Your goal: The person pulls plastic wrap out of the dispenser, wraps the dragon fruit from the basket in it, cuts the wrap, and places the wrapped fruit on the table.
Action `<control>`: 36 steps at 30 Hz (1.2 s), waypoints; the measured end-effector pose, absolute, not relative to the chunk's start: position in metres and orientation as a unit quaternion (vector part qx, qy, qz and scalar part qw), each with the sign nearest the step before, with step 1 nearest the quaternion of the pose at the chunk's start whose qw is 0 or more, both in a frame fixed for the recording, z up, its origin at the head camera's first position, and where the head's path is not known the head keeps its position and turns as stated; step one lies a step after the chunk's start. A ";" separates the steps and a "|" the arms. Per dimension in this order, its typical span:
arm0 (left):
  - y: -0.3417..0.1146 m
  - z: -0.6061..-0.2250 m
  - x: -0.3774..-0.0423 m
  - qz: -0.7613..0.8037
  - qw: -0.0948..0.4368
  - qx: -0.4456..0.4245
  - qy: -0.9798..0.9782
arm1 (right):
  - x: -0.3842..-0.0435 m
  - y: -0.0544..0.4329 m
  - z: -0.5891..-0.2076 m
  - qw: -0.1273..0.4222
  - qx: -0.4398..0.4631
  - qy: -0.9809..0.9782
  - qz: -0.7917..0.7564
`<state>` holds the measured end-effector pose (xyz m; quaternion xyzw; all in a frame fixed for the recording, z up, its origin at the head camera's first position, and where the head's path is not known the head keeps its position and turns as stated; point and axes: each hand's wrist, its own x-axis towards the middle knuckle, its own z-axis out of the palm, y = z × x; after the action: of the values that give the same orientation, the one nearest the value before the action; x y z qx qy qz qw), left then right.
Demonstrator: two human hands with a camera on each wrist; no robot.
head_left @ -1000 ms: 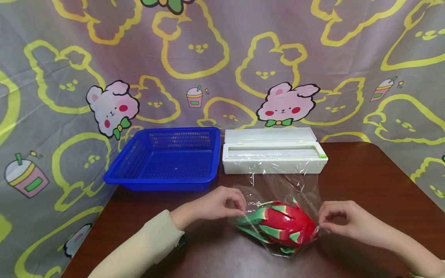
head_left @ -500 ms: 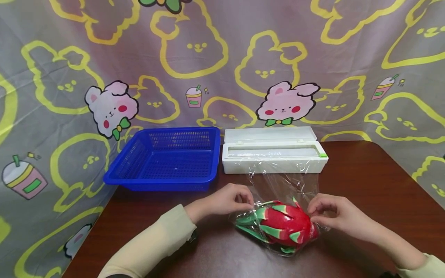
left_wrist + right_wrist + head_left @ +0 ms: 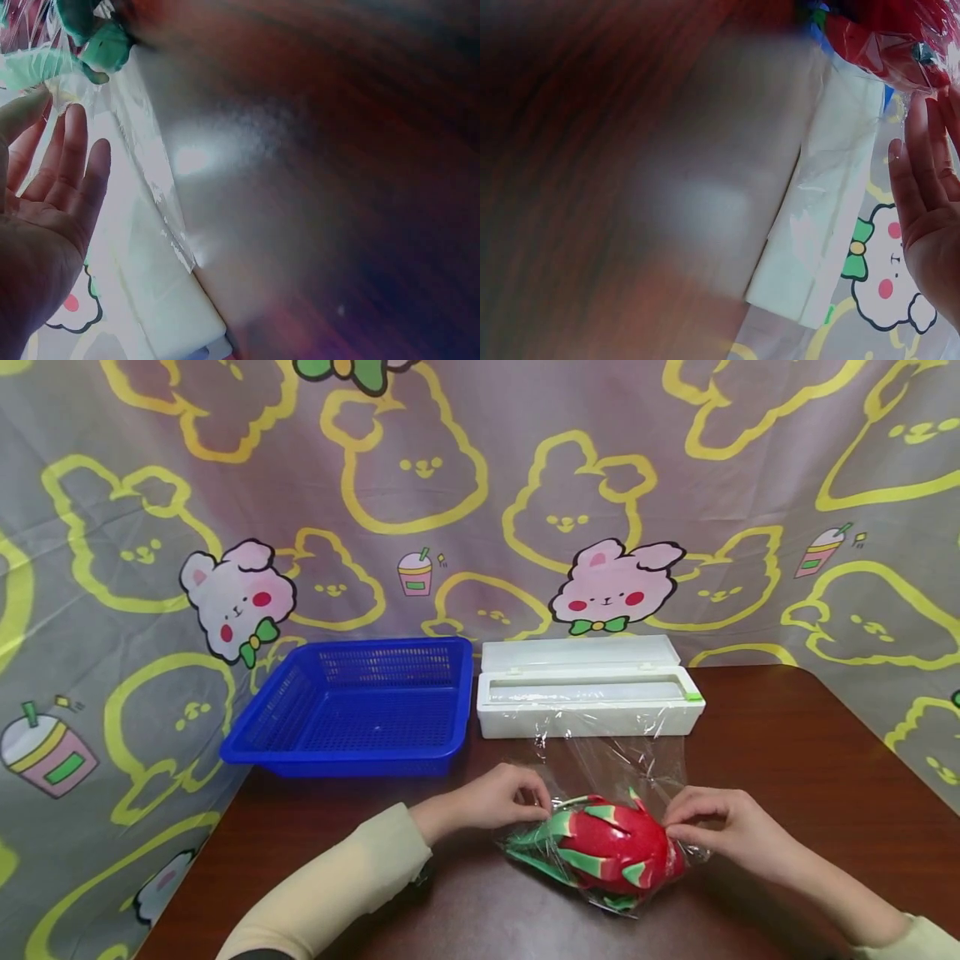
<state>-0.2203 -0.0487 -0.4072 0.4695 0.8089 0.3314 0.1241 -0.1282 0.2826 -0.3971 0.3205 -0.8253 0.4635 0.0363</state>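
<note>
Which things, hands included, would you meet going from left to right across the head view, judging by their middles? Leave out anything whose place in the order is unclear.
Blue basket → left hand → dragon fruit → right hand.

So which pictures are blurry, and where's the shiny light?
Head view: mostly clear, with thin bright glints on the clear film and a soft sheen on the table; left wrist view: a bright white glare spot on the table, blurry wood around it; right wrist view: a fainter, hazy glow, wood blurred too.
</note>
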 end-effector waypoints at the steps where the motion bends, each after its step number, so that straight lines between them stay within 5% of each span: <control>1: -0.048 -0.408 -0.220 0.330 0.128 0.468 0.810 | -0.128 0.282 -0.397 0.037 0.320 -0.825 0.464; 36: -0.042 -0.415 -0.225 0.307 0.142 0.468 0.816 | -0.129 0.287 -0.398 -0.065 0.254 -0.842 0.472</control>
<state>-0.2247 -0.0423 -0.4150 0.4684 0.8160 0.3074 0.1424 -0.1287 0.2873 -0.3978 0.2537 -0.8419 0.4717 -0.0653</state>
